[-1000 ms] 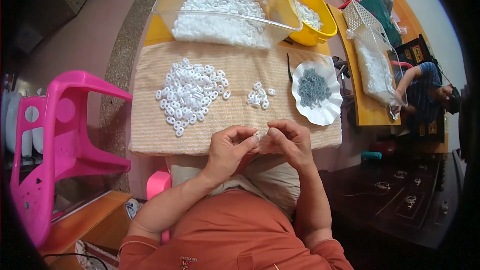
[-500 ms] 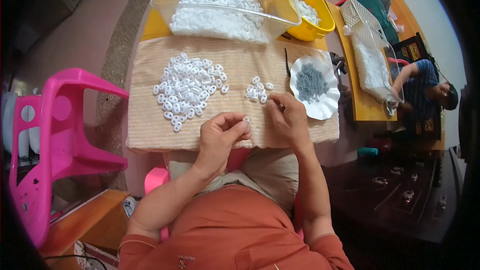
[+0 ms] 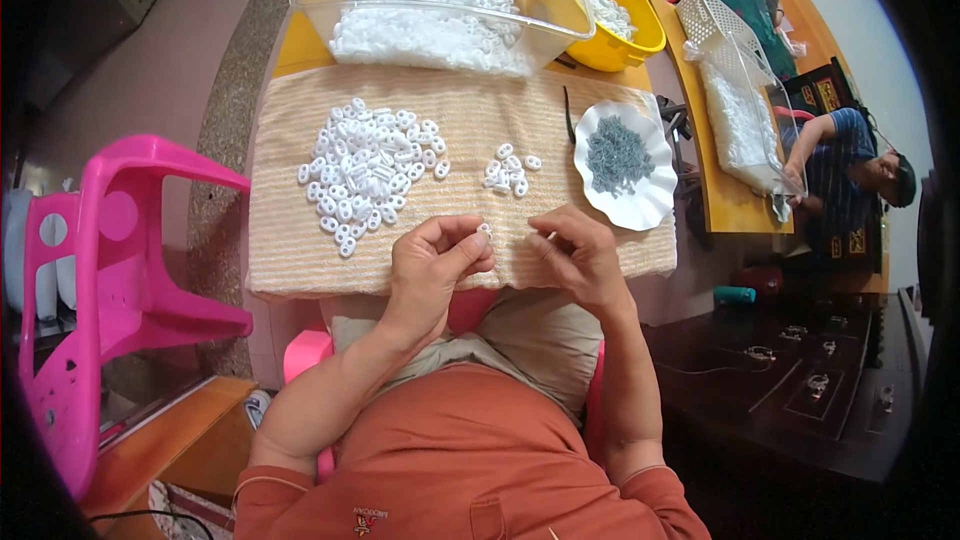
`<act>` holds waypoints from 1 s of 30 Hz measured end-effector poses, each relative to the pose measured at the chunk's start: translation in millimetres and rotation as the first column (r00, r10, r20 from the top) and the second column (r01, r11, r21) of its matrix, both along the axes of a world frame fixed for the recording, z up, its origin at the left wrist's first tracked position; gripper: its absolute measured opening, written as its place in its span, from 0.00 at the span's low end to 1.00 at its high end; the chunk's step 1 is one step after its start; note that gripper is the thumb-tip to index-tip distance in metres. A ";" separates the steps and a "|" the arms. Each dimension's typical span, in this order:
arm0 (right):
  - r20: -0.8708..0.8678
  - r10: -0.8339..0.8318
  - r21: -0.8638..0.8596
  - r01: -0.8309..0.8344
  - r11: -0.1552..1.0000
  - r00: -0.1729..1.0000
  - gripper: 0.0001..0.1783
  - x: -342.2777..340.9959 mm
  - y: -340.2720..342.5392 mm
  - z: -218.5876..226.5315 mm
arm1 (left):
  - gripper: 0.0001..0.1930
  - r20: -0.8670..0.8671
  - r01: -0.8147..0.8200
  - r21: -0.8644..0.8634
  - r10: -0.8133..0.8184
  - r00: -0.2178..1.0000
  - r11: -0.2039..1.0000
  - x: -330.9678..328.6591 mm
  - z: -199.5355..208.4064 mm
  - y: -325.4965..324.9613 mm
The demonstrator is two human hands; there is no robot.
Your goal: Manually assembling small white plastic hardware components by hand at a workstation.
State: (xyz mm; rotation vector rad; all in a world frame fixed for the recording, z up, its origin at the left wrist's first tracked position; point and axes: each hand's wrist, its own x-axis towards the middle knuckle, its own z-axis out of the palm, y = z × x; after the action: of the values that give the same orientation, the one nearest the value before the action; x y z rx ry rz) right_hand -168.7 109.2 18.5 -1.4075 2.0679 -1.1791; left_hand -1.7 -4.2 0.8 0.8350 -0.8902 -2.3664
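Note:
My left hand (image 3: 432, 265) is closed in a pinch, thumb against forefinger, on a small white oval two-hole piece (image 3: 484, 231) above the cloth's near edge. To its right, my right hand (image 3: 585, 258) also has thumb and fingertips together. Something pale and tiny shows at its fingertips, too small to name. The hands are a short gap apart. Just beyond them lies a small pile of white two-hole pieces (image 3: 510, 174). A much larger pile of such pieces (image 3: 365, 168) spreads at the left. At the right, a fluted white dish (image 3: 655, 202) holds small grey-blue parts (image 3: 618, 156).
A striped beige cloth (image 3: 290, 230) covers the table. Behind it stand a clear bin (image 3: 310, 15) of white pieces and a yellow basin (image 3: 655, 35). A pink chair (image 3: 165, 290) is at the left. A person (image 3: 855, 155) works at another table on the right.
My right hand has drawn back from the small pile toward me. My left hand still pinches the white piece. The whole view has shifted slightly.

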 end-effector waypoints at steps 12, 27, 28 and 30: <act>-0.371 0.307 0.228 -0.234 0.945 0.876 0.08 16.1 -11.9 9.7 | 0.08 -0.025 0.016 -0.003 -0.016 1.000 1.000 0.5 -0.9 0.2; -0.373 0.380 0.346 -0.253 0.904 0.846 0.05 16.0 -18.7 13.3 | 0.08 -0.061 0.018 0.028 -0.016 0.998 0.999 1.6 -3.0 -2.0; -0.373 0.380 0.345 -0.254 0.904 0.846 0.05 14.3 -17.3 13.5 | 0.08 -0.066 0.014 0.035 -0.012 0.998 0.999 1.4 -3.6 -2.1; -0.325 0.391 0.324 -0.288 0.901 0.861 0.06 11.4 -15.0 13.6 | 0.08 -0.060 0.015 0.028 -0.013 0.998 0.999 1.7 -4.4 -2.1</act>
State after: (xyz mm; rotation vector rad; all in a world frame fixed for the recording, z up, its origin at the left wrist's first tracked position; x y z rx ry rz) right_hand -157.4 94.3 32.1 -1.8823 1.9963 -0.4860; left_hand 0.0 -6.3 -3.5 0.7669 -0.8431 -2.4083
